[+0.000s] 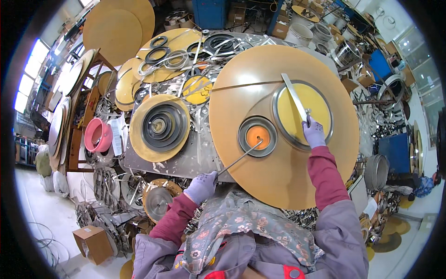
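Observation:
My left hand [201,187], in a pale lilac glove, is closed around a thin metal rod [239,157]. The rod's bent far end reaches the orange centre [253,136] of a small grey ring [242,135]. My right hand [314,133], gloved alike, grips the near end of a flat metal bar [292,94]. That bar slants over a yellow disc [317,100] rimmed by a larger grey metal ring [331,114]. Both rings sit on a big tan round plate [246,69]. A narrow dark strip [251,85] runs leftward across the plate from the larger ring.
Left of the plate, stacked dark rings [179,123] lie on a smaller tan disc [139,135]. Metal strip scraps and more rings cover the grey table [200,149] behind. A pink tub [97,135] stands at the left, a cardboard box [93,244] on the floor.

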`<state>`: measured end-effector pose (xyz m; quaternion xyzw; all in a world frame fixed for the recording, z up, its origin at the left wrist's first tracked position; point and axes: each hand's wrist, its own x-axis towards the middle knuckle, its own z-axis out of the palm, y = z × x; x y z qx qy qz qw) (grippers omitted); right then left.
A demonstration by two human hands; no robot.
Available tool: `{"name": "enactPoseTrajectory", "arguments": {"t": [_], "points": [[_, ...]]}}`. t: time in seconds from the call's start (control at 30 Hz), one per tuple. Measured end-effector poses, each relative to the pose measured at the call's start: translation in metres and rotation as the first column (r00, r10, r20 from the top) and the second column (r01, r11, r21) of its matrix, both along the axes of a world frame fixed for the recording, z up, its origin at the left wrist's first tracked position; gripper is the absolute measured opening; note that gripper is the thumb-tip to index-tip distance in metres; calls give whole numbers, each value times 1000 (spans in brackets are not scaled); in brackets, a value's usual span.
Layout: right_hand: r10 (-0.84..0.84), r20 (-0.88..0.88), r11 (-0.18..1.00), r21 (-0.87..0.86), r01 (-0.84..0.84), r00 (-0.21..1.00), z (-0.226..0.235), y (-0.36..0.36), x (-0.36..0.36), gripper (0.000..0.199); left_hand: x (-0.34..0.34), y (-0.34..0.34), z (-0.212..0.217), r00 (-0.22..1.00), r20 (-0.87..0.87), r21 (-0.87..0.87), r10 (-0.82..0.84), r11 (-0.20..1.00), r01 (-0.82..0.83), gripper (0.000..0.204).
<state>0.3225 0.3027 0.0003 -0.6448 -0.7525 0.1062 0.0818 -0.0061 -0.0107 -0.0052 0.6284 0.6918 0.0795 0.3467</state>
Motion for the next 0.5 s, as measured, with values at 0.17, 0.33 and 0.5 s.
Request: {"name": "enactPoseTrajectory", "arguments": {"t": [0.17,0.33,0.5], "points": [[2,12,1000,-5,-2,1000,9,-4,-4,35,1,1,3,1000,-6,3,-9,1000,9,14],[28,-13,999,38,-28,1000,0,-2,0,31,2,1,4,1000,-2,15,-20,1000,20,13],[45,-15,998,38,-44,999,-4,2,3,29,-1,3,1,1000,3,11,-4,1000,4,13]]}}
